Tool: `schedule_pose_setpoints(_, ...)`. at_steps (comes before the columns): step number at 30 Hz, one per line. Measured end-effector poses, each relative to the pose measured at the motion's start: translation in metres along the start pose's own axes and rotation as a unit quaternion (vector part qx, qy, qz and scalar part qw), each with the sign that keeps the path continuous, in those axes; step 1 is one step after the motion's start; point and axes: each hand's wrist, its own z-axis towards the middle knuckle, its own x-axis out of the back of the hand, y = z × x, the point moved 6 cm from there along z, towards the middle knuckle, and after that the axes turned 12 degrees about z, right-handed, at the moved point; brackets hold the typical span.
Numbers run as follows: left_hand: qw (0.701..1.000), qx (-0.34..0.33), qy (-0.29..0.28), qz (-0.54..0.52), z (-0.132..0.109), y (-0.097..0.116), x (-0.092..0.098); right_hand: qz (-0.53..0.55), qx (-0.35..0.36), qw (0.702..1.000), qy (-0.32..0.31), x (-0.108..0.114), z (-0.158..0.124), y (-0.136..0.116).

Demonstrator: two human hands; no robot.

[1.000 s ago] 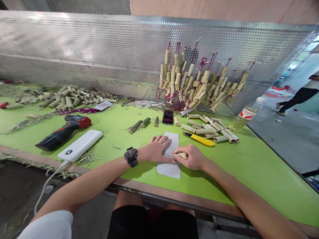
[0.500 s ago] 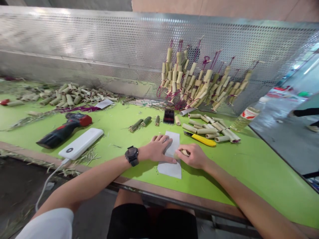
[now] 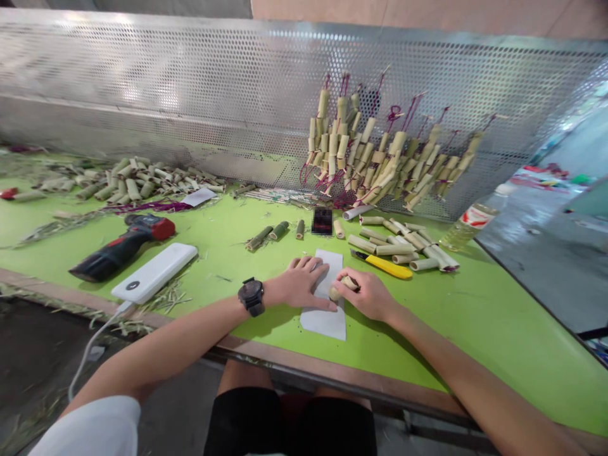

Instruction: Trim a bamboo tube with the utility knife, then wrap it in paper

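Green tabletop, worker seated at its near edge. Left hand laid flat, palm down, fingers spread, bearing on a white paper strip; black wristwatch on that wrist. Right hand closed around a short bamboo piece — pale end showing past the fingertips, over the paper's right side, just beside the left thumb. Whether that end touches the paper, cannot tell. Beyond the right hand, a yellow utility knife, dark blade end toward the left; behind it, loose bamboo tubes, and farther right a bottle of yellowish liquid. Bamboo figures strung on purple cord hang against the perforated metal panel at the back. Three greenish bamboo lengths lie apart beyond the left hand. Left side of the table: black-and-red cordless drill, white power bank with cable plugged in — and, behind them, a heap of cut bamboo.
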Motion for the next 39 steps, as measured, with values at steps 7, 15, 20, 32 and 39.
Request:
schedule_pose_setpoints(7,1.0,0.002,0.005,0.003,-0.001,0.002,0.002,-0.002,0.024,1.0,0.007,0.004,-0.002,-0.008)
schedule_pose_setpoints(15,1.0,-0.001,0.003,0.0,-0.001,0.001,0.002,0.077,-0.028,0.996,0.02,-0.001,0.001,0.002)
schedule_pose_setpoints(20,1.0,0.0,0.0,-0.003,0.0,0.001,0.002,0.062,-0.032,0.997,0.016,-0.005,0.002,0.002)
schedule_pose_setpoints(32,1.0,0.001,0.017,0.003,0.0,-0.002,-0.002,-0.026,0.026,0.999,-0.03,-0.012,-0.005,-0.014)
schedule_pose_setpoints(39,1.0,0.003,-0.003,-0.002,0.0,-0.001,0.0,-0.07,-0.006,0.998,0.003,0.001,0.0,-0.006)
